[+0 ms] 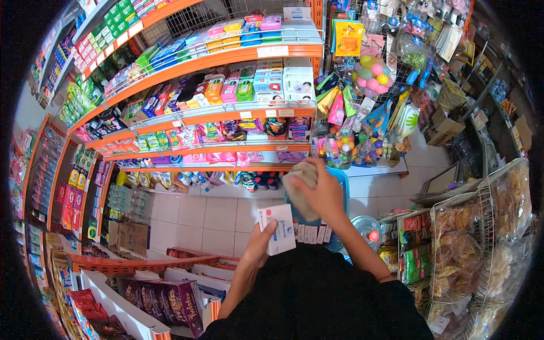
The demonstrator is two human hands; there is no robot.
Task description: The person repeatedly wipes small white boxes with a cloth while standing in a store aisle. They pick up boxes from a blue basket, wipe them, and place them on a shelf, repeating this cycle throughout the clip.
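My left hand (262, 239) is closed on a small white box (281, 221) with blue and red print, its thumb across the front. Just right of the box and a little higher, my right hand (326, 192) grips a bunched grey-beige cloth (296, 187), which is slightly blurred. Cloth and box look apart. Beneath my right hand stands a turquoise plastic basket (344, 184), partly hidden by the hand and forearm. Several small white boxes (311, 234) are lined up in a row by the basket, below the cloth; their lower ends disappear behind my dark clothing.
Ahead, orange-edged shelves (226, 55) carry soaps and packets behind wire rails. Toys and balloons (372, 76) hang at the right. A large clear water bottle (365, 229) is beside my right forearm. Wire racks of bagged snacks (459, 243) stand right, snack shelves (164, 300) lower left.
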